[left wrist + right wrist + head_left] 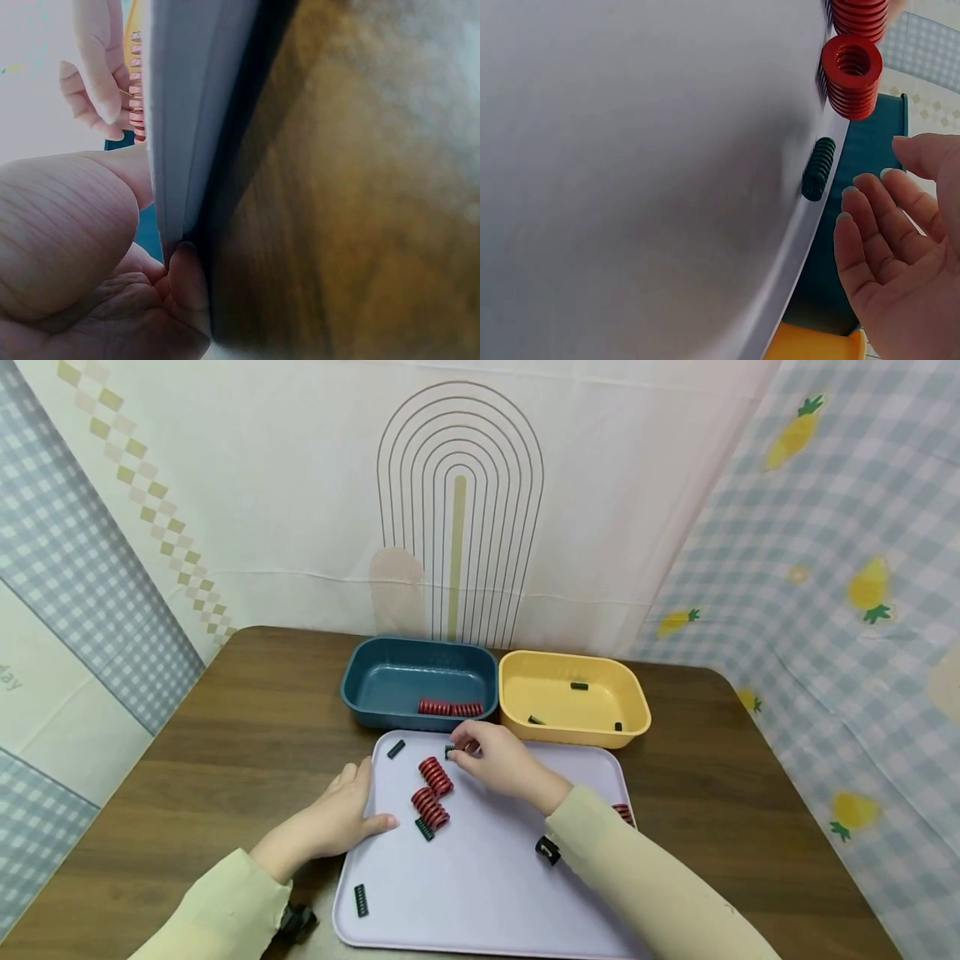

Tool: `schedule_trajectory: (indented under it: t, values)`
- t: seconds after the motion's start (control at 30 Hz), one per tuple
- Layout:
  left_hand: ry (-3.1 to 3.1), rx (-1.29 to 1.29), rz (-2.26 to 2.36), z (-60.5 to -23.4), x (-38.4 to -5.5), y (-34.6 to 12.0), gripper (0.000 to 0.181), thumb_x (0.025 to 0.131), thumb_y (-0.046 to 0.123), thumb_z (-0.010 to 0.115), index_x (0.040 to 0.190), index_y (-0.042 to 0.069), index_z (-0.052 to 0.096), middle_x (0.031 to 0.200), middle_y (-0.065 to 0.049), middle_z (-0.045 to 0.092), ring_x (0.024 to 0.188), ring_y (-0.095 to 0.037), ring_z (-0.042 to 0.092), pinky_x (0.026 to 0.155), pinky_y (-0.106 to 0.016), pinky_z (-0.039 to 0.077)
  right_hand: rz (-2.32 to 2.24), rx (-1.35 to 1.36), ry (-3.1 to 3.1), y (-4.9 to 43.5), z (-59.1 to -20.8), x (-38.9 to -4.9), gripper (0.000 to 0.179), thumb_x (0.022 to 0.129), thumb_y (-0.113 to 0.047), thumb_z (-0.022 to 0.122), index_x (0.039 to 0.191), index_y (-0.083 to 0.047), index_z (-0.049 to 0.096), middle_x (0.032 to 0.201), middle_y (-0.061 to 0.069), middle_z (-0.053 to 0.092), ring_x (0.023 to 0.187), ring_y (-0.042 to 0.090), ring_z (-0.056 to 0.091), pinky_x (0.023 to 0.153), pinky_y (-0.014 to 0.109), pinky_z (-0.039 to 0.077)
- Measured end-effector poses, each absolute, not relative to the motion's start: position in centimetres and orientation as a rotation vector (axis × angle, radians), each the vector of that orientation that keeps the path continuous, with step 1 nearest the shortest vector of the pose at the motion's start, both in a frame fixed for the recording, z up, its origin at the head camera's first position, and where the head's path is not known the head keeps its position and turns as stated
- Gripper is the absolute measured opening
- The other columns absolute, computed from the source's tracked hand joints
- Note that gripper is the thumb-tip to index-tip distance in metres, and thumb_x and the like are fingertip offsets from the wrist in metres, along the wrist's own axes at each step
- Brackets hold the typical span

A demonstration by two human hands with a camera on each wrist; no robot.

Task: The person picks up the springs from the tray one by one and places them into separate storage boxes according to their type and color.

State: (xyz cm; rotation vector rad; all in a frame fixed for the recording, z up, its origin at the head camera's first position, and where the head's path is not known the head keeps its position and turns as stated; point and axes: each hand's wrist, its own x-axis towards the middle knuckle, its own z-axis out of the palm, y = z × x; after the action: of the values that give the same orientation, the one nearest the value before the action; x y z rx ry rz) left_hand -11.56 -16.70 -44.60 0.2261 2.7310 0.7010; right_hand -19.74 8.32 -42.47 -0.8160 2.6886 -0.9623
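Green spring [449, 752] lay on the tray [487, 893] by our right hand [498, 758] in the head view, where we read "day" on the cloth [60, 710]; the blue bin [405, 681] held two red springs [435, 707], the yellow bin [540, 689] three small dark springs [579, 686]. At the left wrist, our left hand [75, 232] gripped the tray's edge. At the right wrist, we saw loosely curved fingers [896, 232] holding nothing.

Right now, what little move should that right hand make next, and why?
Probably the right hand should close its grip gently on the small green spring. In the right wrist view, the spring lies on the tray, just short of the hand. The yellow bin already holds green ones, which suggests where it belongs.
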Motion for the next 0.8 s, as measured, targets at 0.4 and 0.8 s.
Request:
schedule_trajectory:
  t: [0.4, 0.8]
  values:
    - [2.733, 0.221, 0.696, -44.68, -11.46, -16.70, 0.103, 0.087, 0.044, 0.070, 0.146, -0.017, 0.012, 0.135, -0.034, 0.033, 0.125, -0.041, 0.037, 0.104, -0.055, 0.031, -0.924, -0.819, 2.709, 8.02, -42.86, -19.70, 0.015, 0.094, -0.027, 0.066, 0.105, -0.016, 0.066, 0.092, -0.011, 0.062, 0.084, 0.004, 0.058, 0.075, 0.026, 0.048]
    - [2.719, 0.224, 0.687, -44.55, -11.54, -16.65, 0.102, 0.087, 0.044, 0.070, 0.146, -0.017, 0.012, 0.136, -0.035, 0.032, 0.126, -0.042, 0.037, 0.104, -0.055, 0.030, -0.884, -0.806, 2.725, 7.76, -42.62, -20.09, 0.019, 0.092, -0.027, 0.068, 0.107, -0.016, 0.065, 0.095, -0.008, 0.063, 0.086, 0.006, 0.058, 0.077, 0.027, 0.049]
